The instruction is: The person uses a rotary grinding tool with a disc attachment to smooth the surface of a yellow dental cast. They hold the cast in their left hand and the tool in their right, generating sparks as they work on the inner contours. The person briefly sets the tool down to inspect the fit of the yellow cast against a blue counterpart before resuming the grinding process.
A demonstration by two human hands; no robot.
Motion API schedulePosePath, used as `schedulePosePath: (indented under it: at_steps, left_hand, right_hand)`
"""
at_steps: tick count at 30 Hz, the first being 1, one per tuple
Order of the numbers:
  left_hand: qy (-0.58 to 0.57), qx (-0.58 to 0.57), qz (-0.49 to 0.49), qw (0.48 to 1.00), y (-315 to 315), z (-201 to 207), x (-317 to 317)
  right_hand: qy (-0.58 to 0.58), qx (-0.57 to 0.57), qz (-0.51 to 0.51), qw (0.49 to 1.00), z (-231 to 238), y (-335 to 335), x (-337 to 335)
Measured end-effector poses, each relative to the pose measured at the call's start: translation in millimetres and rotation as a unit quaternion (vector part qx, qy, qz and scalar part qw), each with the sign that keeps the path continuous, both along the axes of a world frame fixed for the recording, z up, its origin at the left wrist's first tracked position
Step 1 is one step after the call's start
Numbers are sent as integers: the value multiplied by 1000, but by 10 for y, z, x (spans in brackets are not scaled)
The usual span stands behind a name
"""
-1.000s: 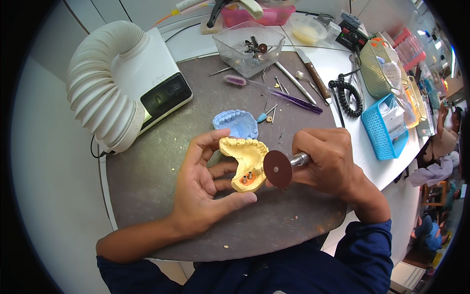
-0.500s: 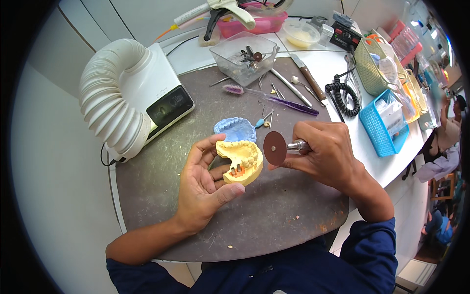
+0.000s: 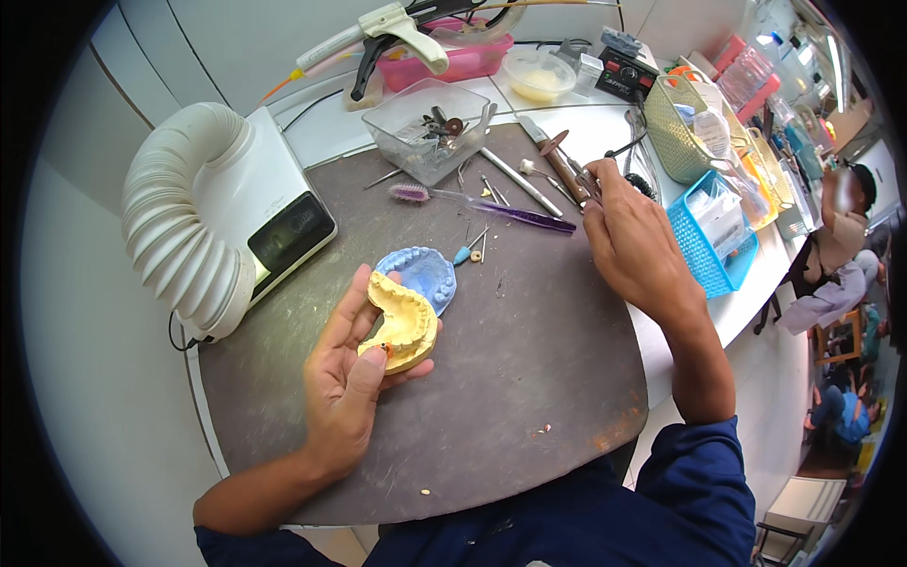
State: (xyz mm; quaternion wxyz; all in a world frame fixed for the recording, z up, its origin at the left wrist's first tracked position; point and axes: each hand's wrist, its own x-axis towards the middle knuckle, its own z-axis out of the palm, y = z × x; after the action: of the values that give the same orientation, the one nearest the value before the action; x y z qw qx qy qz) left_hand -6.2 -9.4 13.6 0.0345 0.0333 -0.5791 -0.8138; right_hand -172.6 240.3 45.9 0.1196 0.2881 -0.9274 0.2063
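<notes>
My left hand (image 3: 338,397) holds a yellow plaster dental model (image 3: 408,326), its thumb over the near end beside a small orange patch. Just behind the model, a blue dental cast (image 3: 436,272) lies on the dark work board. Out at the right, my right hand (image 3: 635,241) is closed around a rotary handpiece whose body is mostly hidden by the fingers. Its thin brown cutting disc (image 3: 554,143) shows nearly edge-on beyond the fingertips, over a wooden-handled knife (image 3: 565,175).
A purple toothbrush (image 3: 529,219) and several small burs lie behind the casts. A clear container (image 3: 416,163) stands at the board's back edge. A white machine with a ribbed hose (image 3: 156,236) is on the left; a blue basket (image 3: 699,250) is on the right.
My right hand has carried the handpiece away from the model, toward the far right. The yellow model has turned in my left hand, and the whole view has shifted somewhat.
</notes>
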Motion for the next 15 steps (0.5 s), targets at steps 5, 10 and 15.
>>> schedulePosePath:
  at_steps: [5, 10, 15]
  left_hand:
    - [0, 66, 1, 998, -39, 13, -8]
    - [35, -30, -24, 999, -66, 53, -21]
    - [18, -50, 27, 998, -68, 101, -27]
  right_hand:
    - [-1, 37, -22, 999, -37, 51, -116]
    - [-23, 51, -12, 998, 4, -42, -51]
    - [-15, -4, 37, 999, -51, -121, 40]
